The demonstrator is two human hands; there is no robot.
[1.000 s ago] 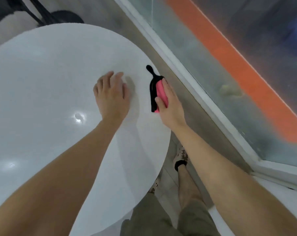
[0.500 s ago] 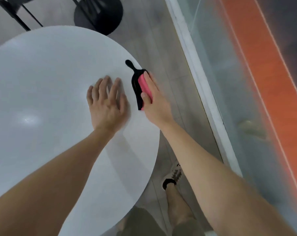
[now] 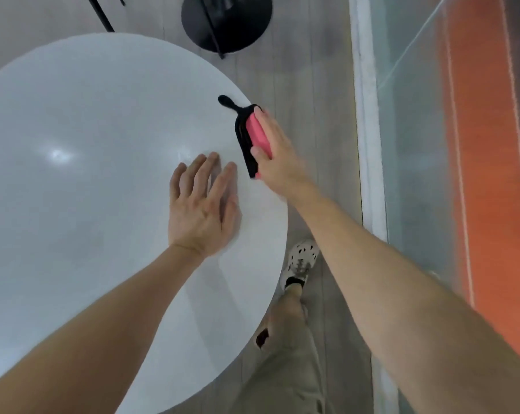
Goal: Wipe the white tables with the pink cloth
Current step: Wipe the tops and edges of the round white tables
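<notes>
A round white table fills the left of the head view. My right hand grips the pink cloth, which has a black backing and a black loop at its far end, and presses it on the table near the right rim. My left hand lies flat on the tabletop just left of the cloth, fingers spread, holding nothing.
A black round pedestal base and thin black legs stand on the grey floor beyond the table. A white sill and glass wall with an orange band run along the right. My leg and a spotted shoe are beside the table's edge.
The view has shifted as I step along the table. My right hand with the cloth stays by the right rim, and my left hand has slid back toward me on the tabletop.
</notes>
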